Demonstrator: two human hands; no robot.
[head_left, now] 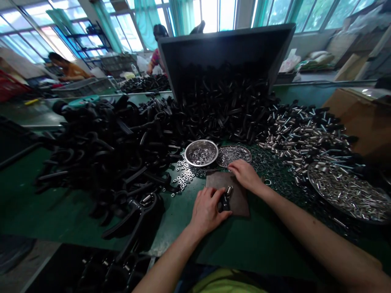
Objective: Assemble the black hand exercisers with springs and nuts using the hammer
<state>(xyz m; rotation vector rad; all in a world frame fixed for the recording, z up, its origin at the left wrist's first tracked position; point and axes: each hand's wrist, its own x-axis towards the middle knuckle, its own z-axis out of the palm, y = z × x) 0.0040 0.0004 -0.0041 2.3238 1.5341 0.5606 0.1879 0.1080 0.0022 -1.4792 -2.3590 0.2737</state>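
Note:
My left hand [209, 207] is closed round a small black part [225, 204] with a metal spring [229, 190] at its top, over a flat brown plate [241, 200]. My right hand [244, 174] has its fingers pinched together at the near edge of a shallow dish of small metal pieces [233, 154]; whatever they hold is too small to make out. Left of that dish stands a steel bowl [201, 164] holding small metal parts. Small nuts [184, 175] lie loose beside the bowl on the green table [177, 221].
Black clamp-like parts [106, 142] are heaped at the left. More black parts spill from a tilted grey bin [226, 34]. Springs and bolts [305, 126] and a tray of metal pins [348, 193] lie at the right. Two people sit in the background.

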